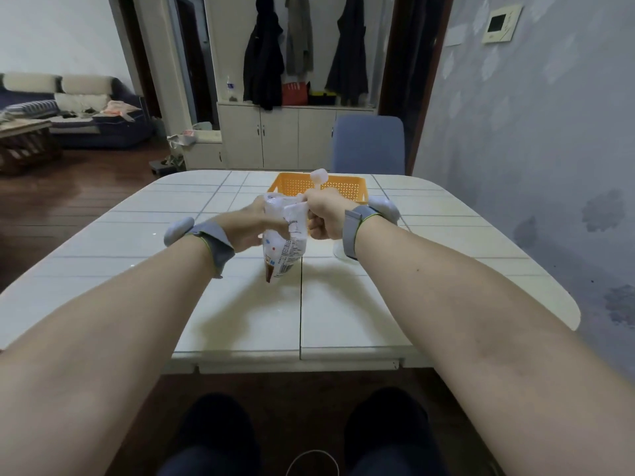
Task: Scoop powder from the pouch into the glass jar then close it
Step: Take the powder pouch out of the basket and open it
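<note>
Your left hand [252, 224] curls its grip round the white printed plastic pouch [288, 243], held above the pale tiled worktop [137, 242]; your right hand [324, 214] pinches its top, likely spreading the mouth for scooping.

On my feed both bare forearms reach in, the left from 8 o'clock and the right from 4 o'clock, and meet just above centre. My left hand [254, 223] lies knuckles-up, its fingers curled round the side of the white printed plastic pouch [287, 235]. My right hand [324, 214], at 3 o'clock of the left, is balled into a fist and pinches the pouch's crumpled top edge. Each wrist wears a grey fabric strap with a pale rounded pod: left strap [214, 242], right strap [354, 231]. At 6 o'clock my knees in dark trousers [213, 438] sit apart.
</note>
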The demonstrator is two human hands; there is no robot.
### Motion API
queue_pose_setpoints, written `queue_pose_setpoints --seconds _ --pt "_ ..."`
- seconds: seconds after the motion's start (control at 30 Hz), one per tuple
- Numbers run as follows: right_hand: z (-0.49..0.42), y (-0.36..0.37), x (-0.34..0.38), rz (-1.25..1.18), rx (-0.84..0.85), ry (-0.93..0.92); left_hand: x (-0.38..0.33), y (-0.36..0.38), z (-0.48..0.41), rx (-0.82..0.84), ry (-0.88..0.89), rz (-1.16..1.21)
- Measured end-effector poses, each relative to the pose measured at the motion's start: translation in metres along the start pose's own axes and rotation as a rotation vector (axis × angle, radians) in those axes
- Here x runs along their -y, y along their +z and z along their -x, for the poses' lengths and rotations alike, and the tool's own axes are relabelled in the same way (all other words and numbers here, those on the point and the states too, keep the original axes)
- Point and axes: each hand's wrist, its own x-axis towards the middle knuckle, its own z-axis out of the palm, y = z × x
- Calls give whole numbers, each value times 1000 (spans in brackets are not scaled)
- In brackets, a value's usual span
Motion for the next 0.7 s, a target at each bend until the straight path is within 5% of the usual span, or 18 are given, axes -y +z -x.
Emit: queue_pose_setpoints --seconds 0.2,0.43,0.7 --pt "-7 14 -1 -243 -70 54 38 20 -15 -175 141 -242" --pt "-15 -8 8 271 -210 -190 32 19 -17 -219 67 -258" --pt "-27 -7 7 332 -227 -217 60 30 -29 -310 132 -97"
